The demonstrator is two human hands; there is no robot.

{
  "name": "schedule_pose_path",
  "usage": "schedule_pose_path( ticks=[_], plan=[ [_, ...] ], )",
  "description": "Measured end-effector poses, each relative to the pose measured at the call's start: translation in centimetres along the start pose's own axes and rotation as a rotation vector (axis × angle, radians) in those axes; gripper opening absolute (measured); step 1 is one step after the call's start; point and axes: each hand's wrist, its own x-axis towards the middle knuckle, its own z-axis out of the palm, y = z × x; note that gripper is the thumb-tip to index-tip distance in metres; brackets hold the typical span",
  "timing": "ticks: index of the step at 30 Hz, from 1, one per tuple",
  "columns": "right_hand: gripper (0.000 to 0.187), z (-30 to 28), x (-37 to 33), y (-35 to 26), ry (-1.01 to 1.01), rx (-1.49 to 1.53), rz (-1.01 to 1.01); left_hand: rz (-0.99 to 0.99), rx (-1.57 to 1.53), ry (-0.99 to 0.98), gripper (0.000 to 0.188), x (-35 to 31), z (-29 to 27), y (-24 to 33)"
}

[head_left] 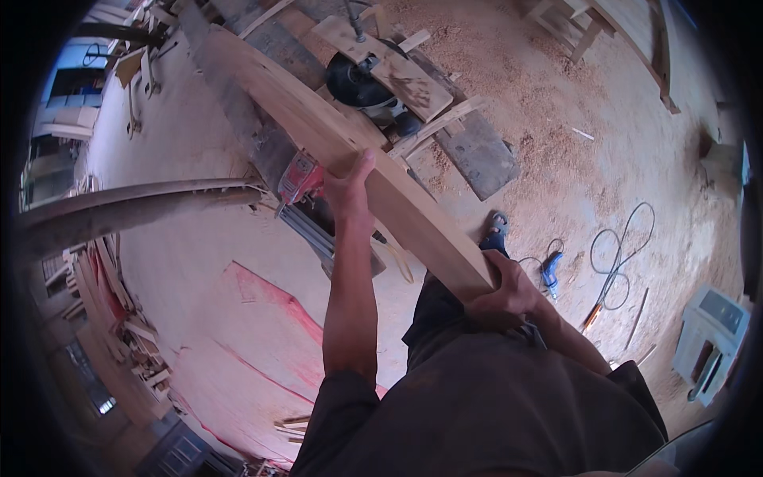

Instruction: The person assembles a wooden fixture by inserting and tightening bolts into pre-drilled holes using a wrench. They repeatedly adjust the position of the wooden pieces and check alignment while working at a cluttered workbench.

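Observation:
A long, thick timber beam (421, 226) runs slantwise from my body toward the far left. My left hand (347, 187) grips it partway along, thumb over the top and fingers out of sight on its side. At the near end my right hand (506, 288) is wrapped round the beam beside my waist. Just left of my left hand sits a red tool or machine part (300, 176), its kind unclear. The beam's far end reaches over a dusty workbench (266, 143).
Beyond the beam stands a black round machine part (350, 82) with boards on it. A blue power drill (551, 274) and a coiled cable (612, 274) lie on the sawdust-strewn floor at right, near a white plastic stool-like object (710, 342). Scrap wood (119, 318) is piled at left.

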Motion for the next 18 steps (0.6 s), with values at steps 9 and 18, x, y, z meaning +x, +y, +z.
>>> schedule_pose_path(
  ticks=[9, 18],
  plan=[
    [0.083, -4.5, 0.1, 2.9, -0.072, 0.155, 0.011, 0.064, 0.239, 0.041, 0.086, -1.5, 6.7, 0.4],
    [0.081, -6.2, 1.7, 3.2, -0.152, 0.355, 0.018, 0.065, 0.336, 0.033, 0.085, -0.3, 8.2, 1.3]
  ],
)
